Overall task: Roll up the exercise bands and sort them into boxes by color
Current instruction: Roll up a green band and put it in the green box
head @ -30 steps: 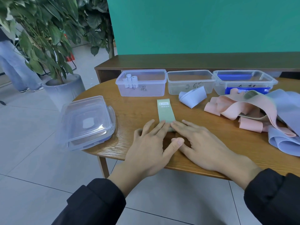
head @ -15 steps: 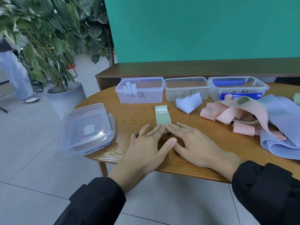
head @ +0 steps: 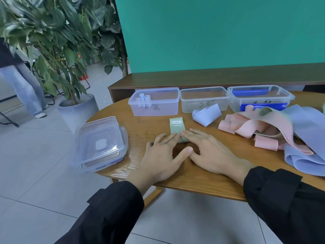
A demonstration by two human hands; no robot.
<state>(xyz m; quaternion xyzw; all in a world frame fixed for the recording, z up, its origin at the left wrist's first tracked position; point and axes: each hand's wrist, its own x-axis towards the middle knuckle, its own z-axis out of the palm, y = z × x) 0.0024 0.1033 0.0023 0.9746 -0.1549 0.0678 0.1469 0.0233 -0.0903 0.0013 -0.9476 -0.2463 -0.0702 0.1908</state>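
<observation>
A pale green exercise band (head: 176, 125) lies flat on the round wooden table (head: 140, 131), its near end rolled up under my fingertips. My left hand (head: 161, 155) and my right hand (head: 209, 152) lie side by side with straight fingers pressing on that roll. Three clear boxes stand in a row behind: the left box (head: 154, 101) holds several small rolled pale bands, the middle box (head: 204, 98) looks empty, the right box (head: 260, 97) holds blue bands. A loose lilac band (head: 206, 114) curls in front of the middle box.
A heap of pink bands (head: 249, 127) and lilac bands (head: 309, 131) covers the table's right side. Stacked clear lids (head: 100, 145) overhang the left edge. A potted plant (head: 75, 110) stands on the floor to the left, and a person's legs (head: 29, 92) beyond it.
Both hands have crept forward over the green band, so less of its flat length shows. The view has tilted upward a little.
</observation>
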